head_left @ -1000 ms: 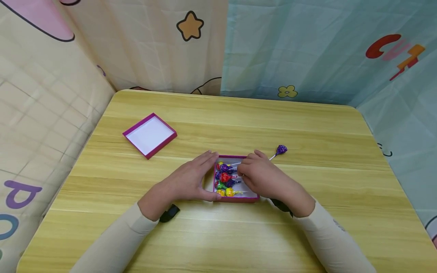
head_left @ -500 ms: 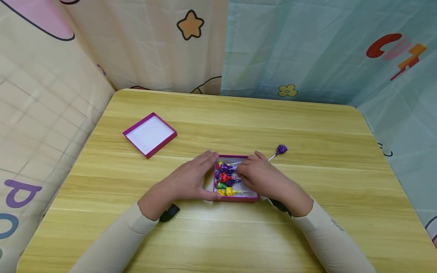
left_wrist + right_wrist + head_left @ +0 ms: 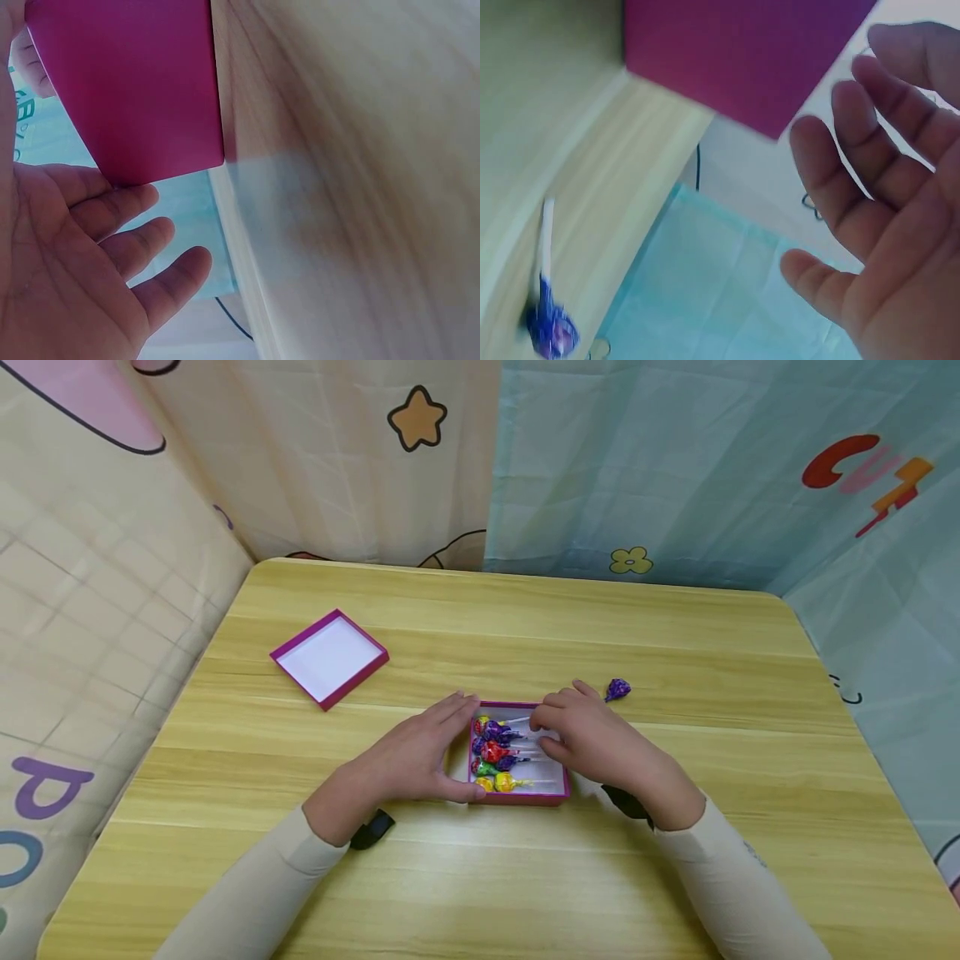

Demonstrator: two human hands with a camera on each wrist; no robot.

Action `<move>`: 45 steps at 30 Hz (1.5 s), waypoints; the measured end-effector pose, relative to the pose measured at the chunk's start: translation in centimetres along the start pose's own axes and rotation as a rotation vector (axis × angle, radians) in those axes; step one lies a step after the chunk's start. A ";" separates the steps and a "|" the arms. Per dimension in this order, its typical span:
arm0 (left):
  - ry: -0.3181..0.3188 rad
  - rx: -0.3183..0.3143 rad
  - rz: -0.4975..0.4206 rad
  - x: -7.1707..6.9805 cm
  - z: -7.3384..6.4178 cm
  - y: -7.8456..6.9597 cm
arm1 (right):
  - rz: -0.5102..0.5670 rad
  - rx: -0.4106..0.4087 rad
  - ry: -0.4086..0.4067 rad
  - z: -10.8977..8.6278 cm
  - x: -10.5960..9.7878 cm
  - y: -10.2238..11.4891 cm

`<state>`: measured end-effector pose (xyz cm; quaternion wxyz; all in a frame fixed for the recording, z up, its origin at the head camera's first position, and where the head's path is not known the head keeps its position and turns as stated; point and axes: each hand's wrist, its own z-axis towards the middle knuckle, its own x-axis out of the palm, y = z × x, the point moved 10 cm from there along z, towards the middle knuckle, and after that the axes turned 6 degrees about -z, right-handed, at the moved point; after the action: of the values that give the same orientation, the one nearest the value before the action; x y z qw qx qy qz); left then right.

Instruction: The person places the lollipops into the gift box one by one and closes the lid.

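Observation:
A small magenta box point(image 3: 517, 798) sits on the table, holding several wrapped lollipops point(image 3: 495, 752) in purple, red, green and yellow. My left hand point(image 3: 420, 760) rests with straight fingers against the box's left wall; the left wrist view shows its open palm point(image 3: 82, 262) beside the magenta wall point(image 3: 127, 82). Over the right half of the box hovers my right hand point(image 3: 592, 739), fingers loose and empty, as the right wrist view point(image 3: 885, 195) confirms. A loose purple lollipop point(image 3: 617, 690) lies on the table just beyond that hand, its stick hidden in the head view but visible point(image 3: 551, 330) from the wrist.
The box's magenta lid point(image 3: 330, 657) lies upside down, white inside up, at the table's far left. The wooden table point(image 3: 525, 877) is ringed by patterned fabric walls point(image 3: 637, 468) at the back and sides.
My right hand has drawn back from the lollipops in the box, shifting slightly right and away, with its fingers loosened. The left hand and the box have not moved.

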<state>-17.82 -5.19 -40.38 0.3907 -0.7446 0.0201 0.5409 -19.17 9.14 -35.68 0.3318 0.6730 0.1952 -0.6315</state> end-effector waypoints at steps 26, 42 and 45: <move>-0.007 0.004 0.007 0.1 0.0 0.1 | 0.035 0.306 0.049 -2.4 1.2 -10.9; -0.001 0.002 0.009 0.2 0.0 0.0 | 0.012 0.329 0.131 -3.1 3.2 -11.6; 0.004 -0.002 0.010 0.2 0.0 0.0 | 0.013 0.349 0.143 -3.2 3.3 -11.9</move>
<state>-17.74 -5.17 -40.54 0.3871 -0.7459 0.0240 0.5414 -24.56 19.17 -41.36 0.1991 0.7648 0.1014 -0.6042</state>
